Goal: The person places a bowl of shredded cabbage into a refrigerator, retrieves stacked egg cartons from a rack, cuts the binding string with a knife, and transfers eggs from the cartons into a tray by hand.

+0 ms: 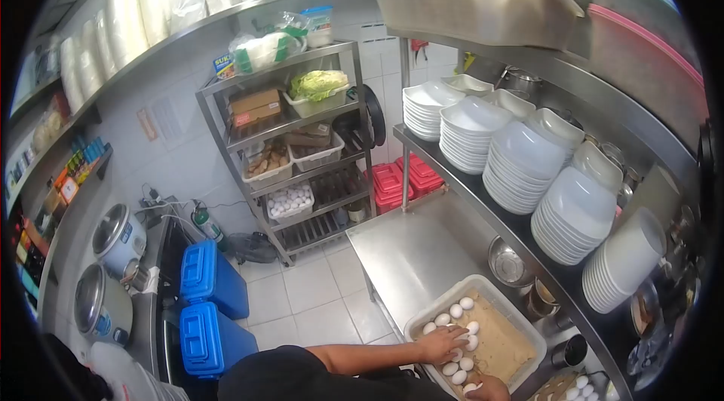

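A white plastic bin (539, 337) lined with brown cardboard (501, 333) stands on the steel table, with several white eggs (467, 303) along its left side. My left hand (441, 344) reaches into the bin, palm down, its fingers stretched over the eggs and touching some of them. Close to the bin's near edge, my right hand (492, 389) is curled around an egg (471, 388); part of this hand is cut off by the frame. More eggs (582, 386) sit in a cardboard egg tray (554, 386) at the lower right.
Stacks of white bowls (520, 167) line the shelf above the steel table (411, 242). A metal rack (302, 141) holds bins of produce and eggs. Two blue lidded bins (204, 341) stand left, near rice cookers (119, 239). Another person's grey shirt (124, 374) shows bottom left.
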The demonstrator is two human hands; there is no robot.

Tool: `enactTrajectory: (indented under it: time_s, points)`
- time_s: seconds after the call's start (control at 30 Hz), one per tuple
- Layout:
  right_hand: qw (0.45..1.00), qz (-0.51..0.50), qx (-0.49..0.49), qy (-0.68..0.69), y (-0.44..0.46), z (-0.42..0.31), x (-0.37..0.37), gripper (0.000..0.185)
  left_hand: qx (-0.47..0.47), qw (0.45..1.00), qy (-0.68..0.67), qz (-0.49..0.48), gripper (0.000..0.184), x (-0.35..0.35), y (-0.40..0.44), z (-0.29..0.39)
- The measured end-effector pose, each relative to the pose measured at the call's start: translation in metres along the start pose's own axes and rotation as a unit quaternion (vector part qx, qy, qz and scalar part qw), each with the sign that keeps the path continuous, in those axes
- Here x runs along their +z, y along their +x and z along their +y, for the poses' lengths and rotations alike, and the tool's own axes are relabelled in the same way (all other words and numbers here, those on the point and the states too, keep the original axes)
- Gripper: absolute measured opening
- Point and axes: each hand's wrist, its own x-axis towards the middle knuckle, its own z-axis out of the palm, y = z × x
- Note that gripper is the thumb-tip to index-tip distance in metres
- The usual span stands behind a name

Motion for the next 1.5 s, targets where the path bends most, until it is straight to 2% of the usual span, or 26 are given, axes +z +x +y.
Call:
enactTrajectory:
  time_s: [0.03, 0.17, 0.37, 0.43, 0.47, 0.5, 0.53, 0.57, 0.6, 0.63, 0.67, 0.7, 0.73, 0.77, 0.83, 0.93, 1.0, 1.03, 1.07, 1.13, 1.2, 1.3, 1.5]
  points:
    - [0.998, -0.005, -0.009, -0.055, 0.003, 0.008, 0.005, 0.057, -0.006, 1.000, 0.013, 0.009, 0.051, 0.000, -0.008, 0.002]
    - [0.995, 0.004, 0.008, -0.104, -0.024, 0.006, -0.008, 0.043, -0.002, 1.000, 0.001, 0.006, 0.051, 0.004, -0.013, 0.019]
    - [0.982, -0.049, 0.152, -0.100, -0.051, 0.013, -0.022, 0.049, 0.011, 0.999, -0.026, -0.029, 0.047, 0.020, -0.003, 0.064]
    - [0.971, -0.020, 0.103, -0.216, -0.054, 0.015, -0.030, 0.059, 0.021, 0.999, -0.028, -0.039, 0.046, 0.031, 0.001, 0.069]
    - [0.961, -0.007, 0.085, -0.263, -0.056, 0.024, -0.025, 0.065, 0.050, 0.998, -0.023, 0.025, 0.043, 0.043, 0.002, 0.067]
    - [0.963, 0.072, 0.058, -0.252, -0.048, 0.040, -0.005, 0.061, 0.007, 0.998, -0.035, -0.043, 0.041, 0.042, 0.014, 0.068]
    - [0.959, 0.150, 0.028, -0.240, -0.035, 0.063, 0.016, 0.058, 0.011, 0.996, -0.082, -0.046, 0.034, 0.048, 0.012, 0.056]
    - [0.943, 0.207, 0.021, -0.260, -0.063, 0.022, 0.010, 0.048, 0.102, 0.991, -0.070, 0.056, 0.030, 0.083, 0.009, 0.030]
    - [0.920, 0.328, 0.054, -0.208, -0.087, -0.024, 0.008, 0.029, 0.088, 0.993, -0.071, 0.010, 0.032, 0.070, 0.007, 0.033]
    - [0.927, 0.328, 0.076, -0.167, -0.122, -0.074, -0.010, 0.026, 0.032, 0.995, -0.097, 0.002, 0.035, 0.046, 0.009, 0.052]
    - [0.933, 0.305, 0.098, -0.163, -0.117, -0.067, -0.004, 0.030, -0.025, 0.992, -0.123, -0.002, 0.038, 0.023, 0.011, 0.073]
    - [0.923, 0.361, 0.074, -0.109, -0.141, -0.085, -0.004, 0.035, -0.066, 0.988, -0.140, 0.010, 0.039, 0.024, 0.018, 0.076]
    - [0.923, 0.374, 0.075, -0.056, -0.146, -0.087, 0.002, 0.042, -0.001, 0.985, -0.171, 0.035, 0.040, 0.012, 0.032, 0.090]
    - [0.903, 0.428, -0.004, -0.027, -0.162, -0.089, 0.008, 0.043, -0.025, 0.978, -0.206, 0.026, 0.042, 0.015, 0.041, 0.094]
    - [0.922, 0.388, 0.000, 0.004, -0.220, -0.126, -0.008, 0.045, 0.081, 0.977, -0.187, 0.058, 0.043, 0.006, 0.063, 0.119]
    - [0.898, 0.405, -0.040, 0.166, -0.296, -0.145, -0.021, 0.040, 0.131, 0.961, -0.244, 0.020, 0.046, -0.003, 0.092, 0.166]
    - [0.872, 0.461, 0.038, 0.160, -0.334, -0.126, -0.018, 0.037, 0.182, 0.952, -0.246, -0.011, 0.045, -0.014, 0.106, 0.206]
    - [0.823, 0.555, 0.046, 0.113, -0.351, -0.103, -0.012, 0.035, 0.209, 0.946, -0.245, -0.023, 0.045, -0.021, 0.111, 0.232]
    - [0.790, 0.593, 0.127, 0.095, -0.364, -0.075, -0.008, 0.035, 0.236, 0.944, -0.228, -0.038, 0.044, -0.022, 0.119, 0.249]
    - [0.690, 0.659, 0.288, 0.081, -0.392, -0.047, -0.005, 0.037, 0.288, 0.936, -0.190, -0.065, 0.042, -0.020, 0.131, 0.274]
    - [0.633, 0.691, 0.348, -0.030, -0.402, 0.006, 0.007, 0.042, 0.309, 0.939, -0.107, -0.111, 0.042, -0.010, 0.144, 0.286]
    - [0.665, 0.627, 0.404, -0.037, -0.413, 0.030, 0.014, 0.043, 0.297, 0.941, -0.034, -0.159, 0.044, 0.001, 0.150, 0.299]
    - [0.701, 0.616, 0.358, 0.033, -0.425, 0.045, 0.011, 0.038, 0.252, 0.943, 0.050, -0.214, 0.045, -0.002, 0.156, 0.323]
